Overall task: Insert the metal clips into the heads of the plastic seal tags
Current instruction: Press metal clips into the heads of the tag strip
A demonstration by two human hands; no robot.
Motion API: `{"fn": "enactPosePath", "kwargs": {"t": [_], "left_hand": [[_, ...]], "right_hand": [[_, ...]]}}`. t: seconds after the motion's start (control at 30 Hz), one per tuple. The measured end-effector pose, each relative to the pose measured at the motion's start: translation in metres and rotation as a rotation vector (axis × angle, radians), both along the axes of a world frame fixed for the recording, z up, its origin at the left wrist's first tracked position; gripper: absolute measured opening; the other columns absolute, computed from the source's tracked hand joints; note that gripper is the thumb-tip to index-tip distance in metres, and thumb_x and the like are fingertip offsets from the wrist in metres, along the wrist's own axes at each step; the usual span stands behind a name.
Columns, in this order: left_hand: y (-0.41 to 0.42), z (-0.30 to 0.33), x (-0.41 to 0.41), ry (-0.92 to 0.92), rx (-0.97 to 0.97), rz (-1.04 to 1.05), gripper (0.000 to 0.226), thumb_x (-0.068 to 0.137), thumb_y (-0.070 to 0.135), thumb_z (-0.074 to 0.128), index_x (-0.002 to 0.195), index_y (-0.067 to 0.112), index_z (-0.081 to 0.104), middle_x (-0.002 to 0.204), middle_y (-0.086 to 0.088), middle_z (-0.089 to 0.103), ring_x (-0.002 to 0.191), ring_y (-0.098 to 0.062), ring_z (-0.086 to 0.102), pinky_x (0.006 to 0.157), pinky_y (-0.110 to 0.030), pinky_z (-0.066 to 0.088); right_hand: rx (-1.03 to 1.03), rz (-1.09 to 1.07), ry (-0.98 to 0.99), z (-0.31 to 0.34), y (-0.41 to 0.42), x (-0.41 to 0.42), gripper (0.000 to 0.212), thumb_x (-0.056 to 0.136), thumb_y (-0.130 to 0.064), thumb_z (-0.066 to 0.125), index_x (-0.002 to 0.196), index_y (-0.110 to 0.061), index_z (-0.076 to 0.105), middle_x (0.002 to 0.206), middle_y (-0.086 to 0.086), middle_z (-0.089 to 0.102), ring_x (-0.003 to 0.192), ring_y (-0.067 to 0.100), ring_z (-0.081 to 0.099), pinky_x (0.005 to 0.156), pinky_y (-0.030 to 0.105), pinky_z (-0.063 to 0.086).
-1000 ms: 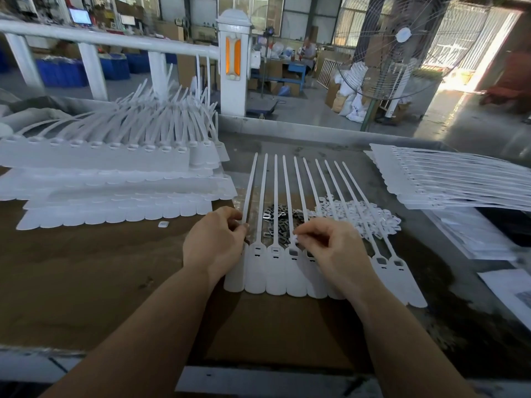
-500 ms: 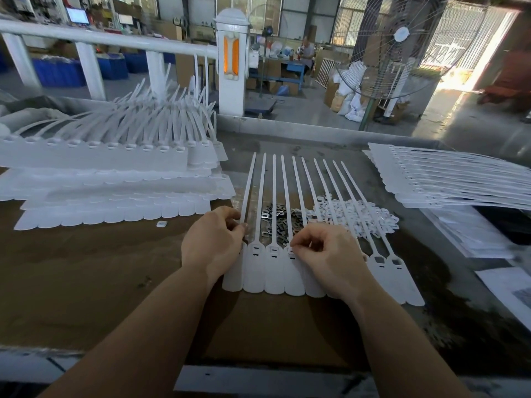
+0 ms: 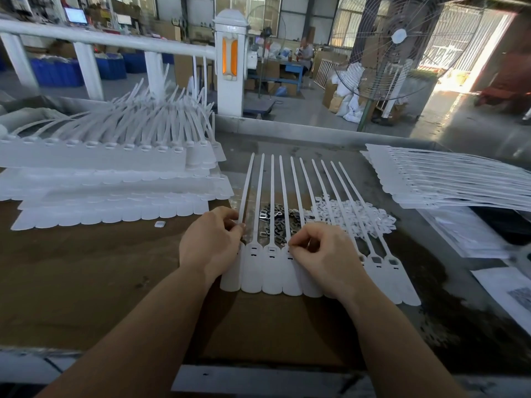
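A strip of several joined white plastic seal tags (image 3: 273, 277) lies flat on the brown table, tails pointing away from me. A heap of small metal clips (image 3: 277, 222) sits under the tails, beside a heap of small white plastic pieces (image 3: 353, 214). My left hand (image 3: 212, 242) pinches the leftmost tag at its head. My right hand (image 3: 321, 254) has its fingers curled, fingertips pressed on a tag head near the middle of the strip; what they pinch is hidden. The two tag heads between my hands show dark slots.
Stacks of white tag strips (image 3: 109, 173) fill the left of the table, and another flat stack (image 3: 448, 179) lies at the right. One loose white piece (image 3: 159, 224) lies on the table. Papers (image 3: 471, 237) sit at the right edge. A white railing and a fan stand behind.
My right hand has shifted a little to the left along the strip of tag heads. The left hand has stayed at the leftmost tag.
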State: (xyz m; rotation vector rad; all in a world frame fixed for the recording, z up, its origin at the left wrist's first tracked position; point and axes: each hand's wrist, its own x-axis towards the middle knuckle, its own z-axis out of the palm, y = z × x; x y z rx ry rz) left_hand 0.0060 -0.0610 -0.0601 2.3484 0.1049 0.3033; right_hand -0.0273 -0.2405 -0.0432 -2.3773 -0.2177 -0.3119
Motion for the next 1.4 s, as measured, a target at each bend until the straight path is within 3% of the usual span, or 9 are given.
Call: {"fn": "enactPosePath", "kwargs": {"t": [0.27, 0.4, 0.57, 0.83, 1.03, 1.2, 1.4], "left_hand": [[0.0, 0.001, 0.0, 0.001, -0.009, 0.008, 0.029, 0.091, 0.031, 0.058, 0.12, 0.024, 0.06, 0.104, 0.007, 0.067, 0.09, -0.01, 0.058, 0.072, -0.025, 0.046], [0.0, 0.0, 0.0, -0.005, -0.01, 0.01, 0.029, 0.091, 0.03, 0.058, 0.119, 0.024, 0.06, 0.103, 0.007, 0.067, 0.087, -0.009, 0.056, 0.071, -0.024, 0.044], [0.0, -0.001, 0.001, -0.011, -0.015, 0.011, 0.029, 0.091, 0.03, 0.058, 0.119, 0.024, 0.06, 0.101, 0.008, 0.067, 0.088, -0.009, 0.057, 0.072, -0.025, 0.046], [0.001, -0.004, 0.004, -0.01, -0.006, 0.015, 0.027, 0.091, 0.031, 0.058, 0.117, 0.026, 0.06, 0.089, 0.015, 0.059, 0.085, -0.008, 0.057, 0.069, -0.024, 0.043], [0.001, -0.004, 0.004, -0.008, -0.005, 0.019, 0.026, 0.091, 0.031, 0.058, 0.116, 0.026, 0.06, 0.089, 0.015, 0.059, 0.085, -0.008, 0.057, 0.068, -0.024, 0.043], [0.001, -0.005, 0.004, -0.015, -0.011, 0.025, 0.026, 0.091, 0.031, 0.058, 0.116, 0.026, 0.06, 0.086, 0.016, 0.058, 0.083, -0.008, 0.056, 0.067, -0.025, 0.042], [0.001, -0.005, 0.005, -0.019, -0.008, 0.023, 0.028, 0.091, 0.031, 0.058, 0.118, 0.026, 0.06, 0.087, 0.016, 0.057, 0.083, -0.008, 0.055, 0.067, -0.024, 0.042]], "right_hand": [[-0.178, 0.014, -0.126, 0.0, 0.004, -0.005, 0.02, 0.081, -0.002, 0.057, 0.082, -0.011, 0.074, 0.089, -0.004, 0.063, 0.076, 0.008, 0.052, 0.072, 0.023, 0.045], [-0.229, 0.033, -0.207, 0.002, 0.003, -0.008, 0.023, 0.079, 0.003, 0.056, 0.081, -0.009, 0.076, 0.083, 0.0, 0.066, 0.081, 0.014, 0.057, 0.077, 0.026, 0.048], [-0.262, 0.046, -0.286, 0.003, 0.004, -0.009, 0.021, 0.072, 0.005, 0.058, 0.07, -0.008, 0.075, 0.072, 0.002, 0.066, 0.073, 0.017, 0.06, 0.069, 0.025, 0.048], [-0.311, 0.064, -0.29, 0.005, 0.006, -0.011, 0.021, 0.074, 0.0, 0.055, 0.067, -0.008, 0.074, 0.069, 0.002, 0.065, 0.071, 0.017, 0.058, 0.068, 0.025, 0.044], [-0.443, 0.098, -0.25, 0.005, 0.007, -0.012, 0.022, 0.079, -0.004, 0.052, 0.072, -0.007, 0.073, 0.076, 0.003, 0.065, 0.078, 0.019, 0.056, 0.074, 0.036, 0.048], [-0.194, 0.014, -0.231, 0.0, 0.005, -0.009, 0.022, 0.076, 0.005, 0.056, 0.073, -0.007, 0.074, 0.076, 0.001, 0.065, 0.075, 0.013, 0.056, 0.075, 0.024, 0.046], [0.035, -0.255, -0.234, -0.003, -0.003, -0.001, 0.026, 0.081, 0.007, 0.052, 0.08, -0.008, 0.073, 0.081, -0.006, 0.058, 0.075, 0.014, 0.054, 0.068, 0.025, 0.043]]}}
